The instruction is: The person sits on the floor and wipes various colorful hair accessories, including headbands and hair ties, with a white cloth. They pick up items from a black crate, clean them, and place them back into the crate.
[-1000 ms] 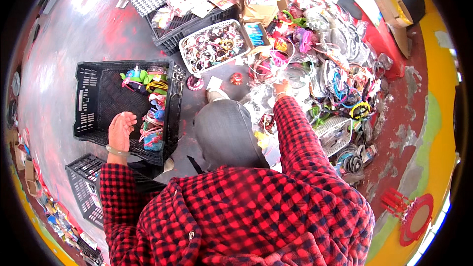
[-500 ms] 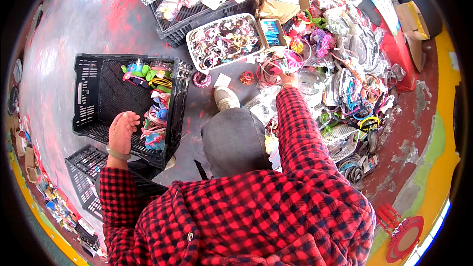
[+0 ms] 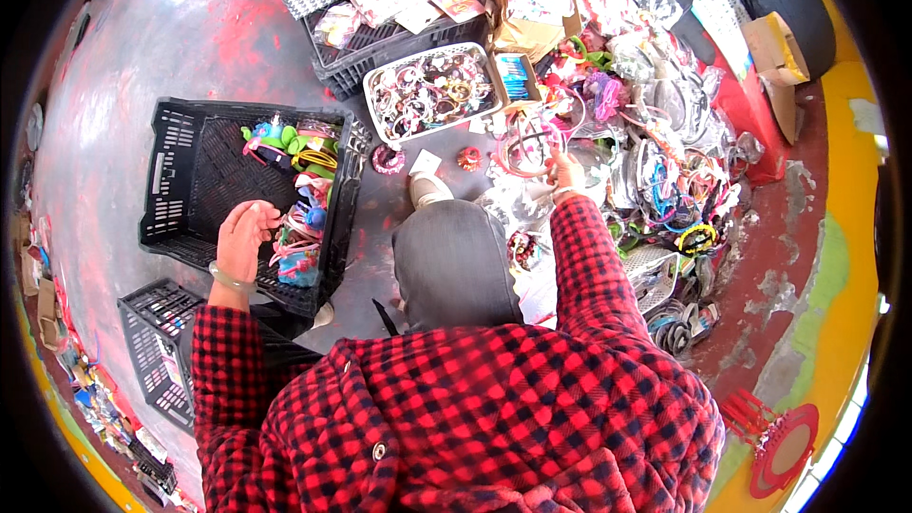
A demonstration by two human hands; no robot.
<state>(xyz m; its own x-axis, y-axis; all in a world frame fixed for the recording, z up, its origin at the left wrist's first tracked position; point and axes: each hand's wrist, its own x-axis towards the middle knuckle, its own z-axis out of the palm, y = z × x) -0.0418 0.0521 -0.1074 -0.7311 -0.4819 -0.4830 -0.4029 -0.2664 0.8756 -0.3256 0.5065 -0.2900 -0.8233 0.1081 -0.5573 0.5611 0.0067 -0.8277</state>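
Observation:
My left hand (image 3: 246, 241) hovers over the near part of a black plastic crate (image 3: 169, 237), its fingers loosely bent and nothing seen in them. Along the crate's right side lie small colourful plush-like pieces (image 3: 302, 228) and yellow-green bands (image 3: 316, 158). My right hand (image 3: 567, 174) is at the heap on the right, its fingers closed on the edge of a pink headband (image 3: 514, 169); the fingertips are partly hidden. Other hoops and clear plastic bags (image 3: 598, 157) surround that hand.
A white basket (image 3: 373, 123) full of hair ties stands ahead, beside a small box of blue packets (image 3: 514, 77). Black crates (image 3: 328, 66) hold packages behind it. Two hair scrunchies, a dark pink one (image 3: 388, 160) and a red one (image 3: 469, 159), lie on the floor near my shoe (image 3: 428, 188).
My right hand has drawn back toward me and slightly right, and the pink headband has shifted left and nearer. My left hand has moved slightly, its fingers more bent.

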